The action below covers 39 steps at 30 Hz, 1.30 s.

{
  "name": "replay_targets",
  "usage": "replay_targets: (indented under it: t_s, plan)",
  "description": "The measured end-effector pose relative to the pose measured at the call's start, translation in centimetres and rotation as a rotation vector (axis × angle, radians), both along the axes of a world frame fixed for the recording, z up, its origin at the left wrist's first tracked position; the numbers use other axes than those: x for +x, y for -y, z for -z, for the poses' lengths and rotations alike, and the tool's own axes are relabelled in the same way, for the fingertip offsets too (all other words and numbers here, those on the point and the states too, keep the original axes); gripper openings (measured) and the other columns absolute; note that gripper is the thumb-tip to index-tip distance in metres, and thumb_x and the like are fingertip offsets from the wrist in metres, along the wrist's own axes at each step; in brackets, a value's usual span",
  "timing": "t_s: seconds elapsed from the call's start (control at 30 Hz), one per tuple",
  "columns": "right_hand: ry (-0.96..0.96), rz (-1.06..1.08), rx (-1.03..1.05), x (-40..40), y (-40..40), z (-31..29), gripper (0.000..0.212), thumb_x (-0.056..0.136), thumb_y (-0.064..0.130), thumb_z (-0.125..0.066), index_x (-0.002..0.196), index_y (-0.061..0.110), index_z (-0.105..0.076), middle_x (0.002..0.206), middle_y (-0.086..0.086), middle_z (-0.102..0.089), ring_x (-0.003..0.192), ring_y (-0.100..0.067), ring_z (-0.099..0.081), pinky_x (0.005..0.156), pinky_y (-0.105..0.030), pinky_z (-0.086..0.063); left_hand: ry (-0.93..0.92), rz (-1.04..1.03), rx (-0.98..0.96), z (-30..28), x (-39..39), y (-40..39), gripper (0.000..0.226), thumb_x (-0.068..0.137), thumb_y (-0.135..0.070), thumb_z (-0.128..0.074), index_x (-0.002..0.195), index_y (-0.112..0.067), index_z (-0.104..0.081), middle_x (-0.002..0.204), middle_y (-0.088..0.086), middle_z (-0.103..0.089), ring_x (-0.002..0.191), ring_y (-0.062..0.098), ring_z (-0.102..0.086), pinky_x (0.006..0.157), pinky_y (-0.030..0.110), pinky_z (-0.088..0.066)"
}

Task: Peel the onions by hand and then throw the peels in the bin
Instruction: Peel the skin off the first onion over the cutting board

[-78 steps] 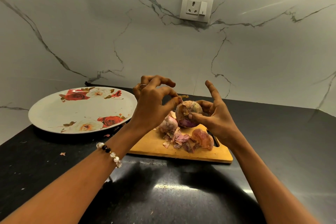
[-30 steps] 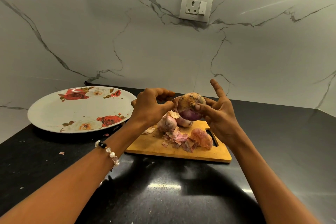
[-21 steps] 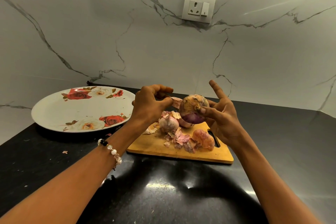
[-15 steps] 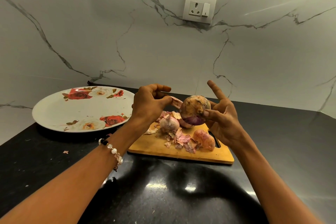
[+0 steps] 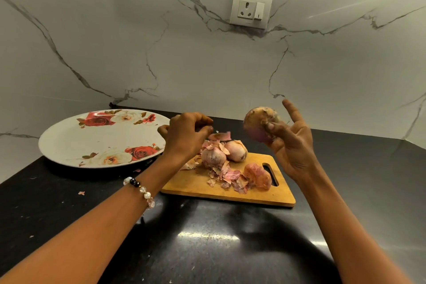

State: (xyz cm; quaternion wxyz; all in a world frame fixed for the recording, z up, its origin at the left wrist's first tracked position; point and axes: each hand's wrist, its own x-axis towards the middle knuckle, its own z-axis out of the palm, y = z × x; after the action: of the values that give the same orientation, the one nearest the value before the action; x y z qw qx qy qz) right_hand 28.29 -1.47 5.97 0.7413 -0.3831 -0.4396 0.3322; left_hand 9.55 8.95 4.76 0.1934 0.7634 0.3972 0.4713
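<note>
Over at nine o'clock we have the rose-patterned plate (image 5: 69, 143) sitting on the black bench (image 5: 207, 249), with a scrap of peel (image 5: 81, 193) lying on the bench just in front of it. Moving in, we see our left arm with a beaded bracelet (image 5: 140, 189) on the wrist, and the left hand (image 5: 184, 136) hovers above the near-left corner of the wooden cutting board (image 5: 230, 193), fingers curled in with the tips drawn together; whether it pinches a sliver of skin we cannot tell. Just off its fingertips, at about one o'clock from the knuckles, a pink flake of peel (image 5: 220, 136) hangs in the air.

On the board itself we have two onions (image 5: 213, 157) touching each other at the far side, a third onion (image 5: 258, 176) near the handle slot at three o'clock, and a loose heap of pink peels (image 5: 227, 176) scattered between them.

Now to the right: our right hand (image 5: 290, 145) is raised above the board's far-right corner, thumb and curled fingers gripping the onion being peeled (image 5: 259, 124), with the index finger sticking straight up. That onion shows papery brown skin on top and purple flesh below. High on the marble wall at twelve o'clock sits a socket with switch (image 5: 251, 9).
</note>
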Motion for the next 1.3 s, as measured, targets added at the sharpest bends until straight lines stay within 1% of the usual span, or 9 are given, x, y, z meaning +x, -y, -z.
replay_targets:
  t_s: [0.1,0.23,0.33,0.43,0.53,0.77,1.0,1.2,1.3]
  plan:
    - [0.134,-0.012,-0.042,-0.4,0.1,0.3,0.141,0.038,0.030,-0.099,0.153,0.023,-0.018,0.095,-0.013,-0.073,0.095,-0.029,-0.070,0.075,-0.039,-0.060,0.035,0.070,0.065,-0.1,-0.2,-0.2,0.023,0.089,-0.018,-0.066,0.111,-0.019,-0.070,0.108,0.000,-0.071,0.102,0.017,-0.063,0.094,0.041,-0.044]
    - [0.317,0.016,-0.081,-0.6,0.0,0.9,0.117,0.063,0.003,-0.080,0.156,0.023,-0.011,0.105,-0.027,-0.063,0.093,-0.030,-0.069,0.081,-0.041,-0.059,0.050,0.277,0.265,-0.8,-0.3,0.7,0.029,0.084,-0.017,-0.071,0.112,-0.013,-0.070,0.105,0.003,-0.070,0.095,0.014,-0.062,0.079,0.010,-0.045]
    - [0.420,0.020,-0.101,-0.6,-0.2,1.2,0.119,0.066,-0.001,-0.082,0.156,0.025,-0.009,0.102,-0.023,-0.065,0.095,-0.031,-0.068,0.088,-0.044,-0.056,-0.003,0.342,0.441,-0.9,0.0,0.8,0.031,0.081,-0.022,-0.073,0.111,-0.012,-0.071,0.102,0.004,-0.070,0.094,0.016,-0.058,0.076,0.017,-0.046]
    - [0.477,0.012,-0.117,-0.5,-0.3,1.4,0.116,0.069,-0.001,-0.079,0.156,0.026,-0.008,0.098,-0.014,-0.067,0.097,-0.030,-0.068,0.093,-0.052,-0.053,-0.081,0.325,0.566,-0.4,0.2,0.5,0.033,0.081,-0.031,-0.067,0.107,-0.012,-0.073,0.097,0.004,-0.071,0.090,0.018,-0.058,0.069,0.036,-0.049]
    - [0.508,0.009,-0.138,-0.6,-0.2,1.4,0.116,0.069,-0.001,-0.078,0.156,0.027,-0.007,0.101,-0.017,-0.066,0.099,-0.031,-0.067,0.093,-0.054,-0.052,-0.152,0.286,0.620,-0.2,0.1,0.4,0.038,0.082,-0.042,-0.061,0.106,-0.016,-0.073,0.093,0.001,-0.072,0.090,0.021,-0.061,0.072,0.040,-0.040]
    - [0.599,0.022,-0.170,-0.8,-0.2,1.3,0.117,0.066,0.007,-0.076,0.155,0.029,-0.003,0.104,-0.017,-0.066,0.103,-0.031,-0.067,0.096,-0.057,-0.050,-0.253,0.251,0.577,-0.2,-0.2,0.9,0.036,0.077,-0.040,-0.063,0.102,-0.017,-0.075,0.090,0.000,-0.074,0.093,0.022,-0.063,0.082,0.041,-0.025]
    - [0.627,-0.013,-0.184,-0.9,0.0,1.3,0.119,0.066,0.004,-0.075,0.156,0.029,0.000,0.107,-0.021,-0.065,0.101,-0.033,-0.067,0.093,-0.054,-0.052,-0.237,0.236,0.578,0.0,-0.2,0.6,0.027,0.077,-0.033,-0.064,0.095,-0.017,-0.076,0.084,-0.001,-0.074,0.087,0.021,-0.065,0.082,0.041,-0.027]
    - [0.605,-0.071,-0.169,-0.8,0.1,1.2,0.118,0.067,0.000,-0.074,0.155,0.029,-0.001,0.110,-0.022,-0.064,0.104,-0.034,-0.066,0.091,-0.047,-0.055,-0.018,0.305,0.304,-0.4,-0.3,0.8,0.036,0.077,-0.030,-0.066,0.112,-0.021,-0.070,0.082,-0.011,-0.066,0.084,0.015,-0.062,0.078,0.054,-0.049]
    - [0.611,-0.093,-0.171,-0.7,0.0,1.2,0.118,0.066,0.000,-0.076,0.155,0.030,-0.004,0.112,-0.022,-0.061,0.107,-0.035,-0.064,0.092,-0.047,-0.055,0.013,0.311,0.269,-0.6,-0.4,1.1,0.036,0.080,-0.017,-0.073,0.116,-0.021,-0.068,0.081,-0.012,-0.061,0.084,0.013,-0.060,0.085,0.048,-0.050]
